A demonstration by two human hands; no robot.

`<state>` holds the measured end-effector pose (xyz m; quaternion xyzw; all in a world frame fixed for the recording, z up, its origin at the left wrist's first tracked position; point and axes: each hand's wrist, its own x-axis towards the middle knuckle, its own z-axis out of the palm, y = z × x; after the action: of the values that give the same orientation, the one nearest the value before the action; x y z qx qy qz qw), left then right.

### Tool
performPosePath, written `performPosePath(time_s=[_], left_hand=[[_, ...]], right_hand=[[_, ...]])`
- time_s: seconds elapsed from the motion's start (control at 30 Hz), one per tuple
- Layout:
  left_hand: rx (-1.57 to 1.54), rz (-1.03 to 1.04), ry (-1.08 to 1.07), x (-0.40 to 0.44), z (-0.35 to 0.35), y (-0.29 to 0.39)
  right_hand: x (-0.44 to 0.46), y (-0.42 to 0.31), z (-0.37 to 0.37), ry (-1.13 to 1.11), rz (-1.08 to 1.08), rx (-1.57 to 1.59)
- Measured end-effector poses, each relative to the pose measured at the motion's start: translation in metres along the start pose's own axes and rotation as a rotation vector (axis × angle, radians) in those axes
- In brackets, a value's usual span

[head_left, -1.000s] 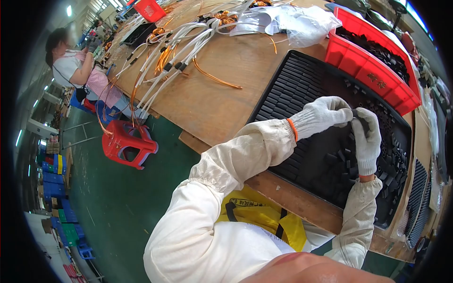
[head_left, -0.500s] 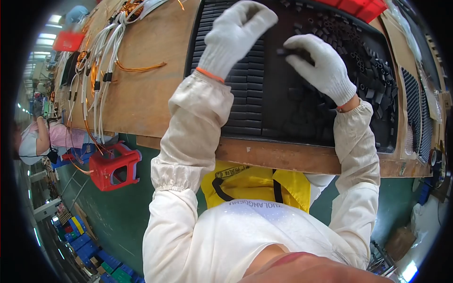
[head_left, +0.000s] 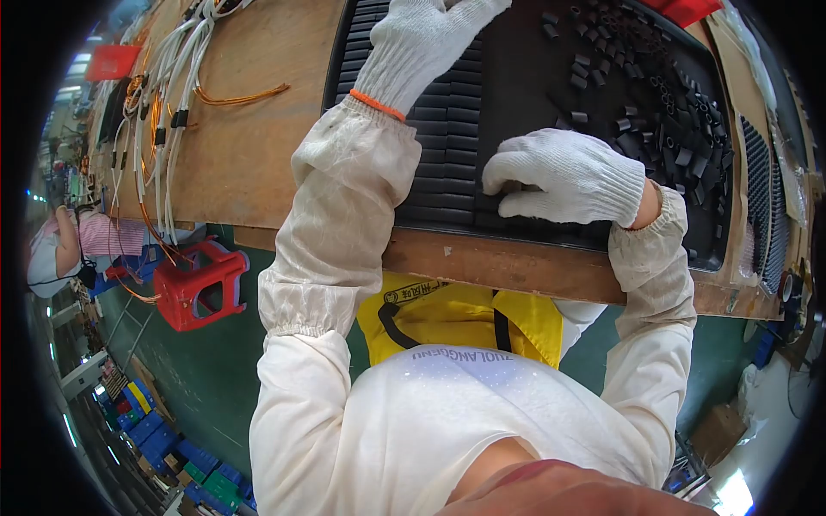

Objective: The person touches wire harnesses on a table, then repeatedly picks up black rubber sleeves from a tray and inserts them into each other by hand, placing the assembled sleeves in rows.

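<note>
From my remote head-cam feed: R hand, in a white knit glove, is low over the black tray, right by the inner edge of the neat rows of black tubes. Its fingers are bent, thumb apart w/ a dark gap btwn; can't tell if a tube's in there, black on black.

L hand, same glove w/ orange cuff edge, is over the upper part of the rows. Fingertips run up to the top of my view, so can't tell if they're pressed together or pinching anything.

Loose black tubes lie scattered, various angles, on the tray's R side. Tray sits on the wooden desk; white cables + copper wire at far L, red plastic stool on the floor below.
</note>
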<state>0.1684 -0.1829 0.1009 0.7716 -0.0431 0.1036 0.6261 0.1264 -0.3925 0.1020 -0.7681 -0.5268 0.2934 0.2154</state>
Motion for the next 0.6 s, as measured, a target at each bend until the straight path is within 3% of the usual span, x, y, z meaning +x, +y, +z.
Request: performPosePath(time_s=[0.07,0.2,0.27,0.33,0.43,0.5,0.6], left_hand=[[0.146,-0.021,-0.02,-0.001,0.0,0.002],[0.156,0.028,-0.074,-0.01,0.006,0.005],[0.444,0.413,0.022,-0.006,0.008,-0.012],[0.782,0.658,0.031,-0.004,0.01,-0.013],[0.892,0.715,-0.059,-0.007,0.012,-0.01],[0.919,0.629,-0.143,-0.013,0.014,-0.005],[0.891,0.67,-0.176,-0.015,0.017,-0.006]], right_hand=[[0.002,-0.001,0.001,-0.013,0.002,0.001],[0.002,-0.002,0.002,0.026,-0.044,-0.033],[-0.001,0.003,0.001,0.102,-0.107,-0.023],[-0.003,0.009,-0.008,0.196,-0.149,0.08],[-0.009,0.029,-0.029,0.551,0.023,0.161],[-0.013,0.046,-0.034,0.896,0.101,-0.037],[-0.019,0.071,-0.037,1.078,0.297,-0.344]])
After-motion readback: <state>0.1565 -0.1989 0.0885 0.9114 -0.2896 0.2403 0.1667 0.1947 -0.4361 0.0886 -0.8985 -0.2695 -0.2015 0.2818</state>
